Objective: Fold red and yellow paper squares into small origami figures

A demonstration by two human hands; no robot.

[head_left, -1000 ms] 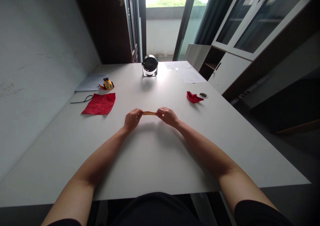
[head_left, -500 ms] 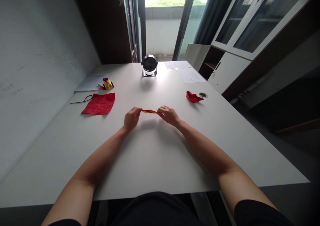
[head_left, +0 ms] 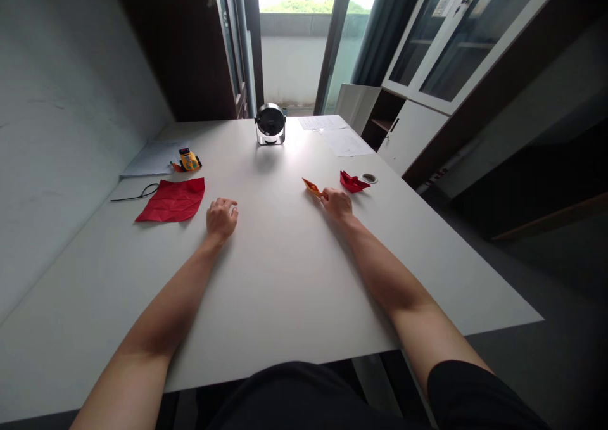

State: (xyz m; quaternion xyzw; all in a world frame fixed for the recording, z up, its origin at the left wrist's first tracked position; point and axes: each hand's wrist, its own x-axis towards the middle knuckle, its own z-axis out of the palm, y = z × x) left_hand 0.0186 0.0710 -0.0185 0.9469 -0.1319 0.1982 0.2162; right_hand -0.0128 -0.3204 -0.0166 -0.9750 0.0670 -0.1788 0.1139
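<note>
Between the fingers of my right hand (head_left: 337, 203) is one end of an orange folded paper boat (head_left: 312, 188); its other end points away to the left. My fingers partly cover the held end. A red paper boat (head_left: 353, 182) rests on the table just beyond that hand, to the right. On the left, my left hand (head_left: 222, 217) is empty over the white table (head_left: 275, 278), with thumb and forefinger apart. The creased red paper sheet (head_left: 173, 200) lies flat to the left of it.
A roll of tape (head_left: 369, 178) lies beside the red boat. A small yellow toy (head_left: 189, 160), a black cable tie (head_left: 137, 196) and papers (head_left: 152, 158) are at the left. A small black round device on a stand (head_left: 270, 123) stands at the back, near more papers (head_left: 346, 142).
My left hand has let go of the paper boat and moved left. My right hand has carried it to the right, near the red boat. The whole view has shifted slightly.
</note>
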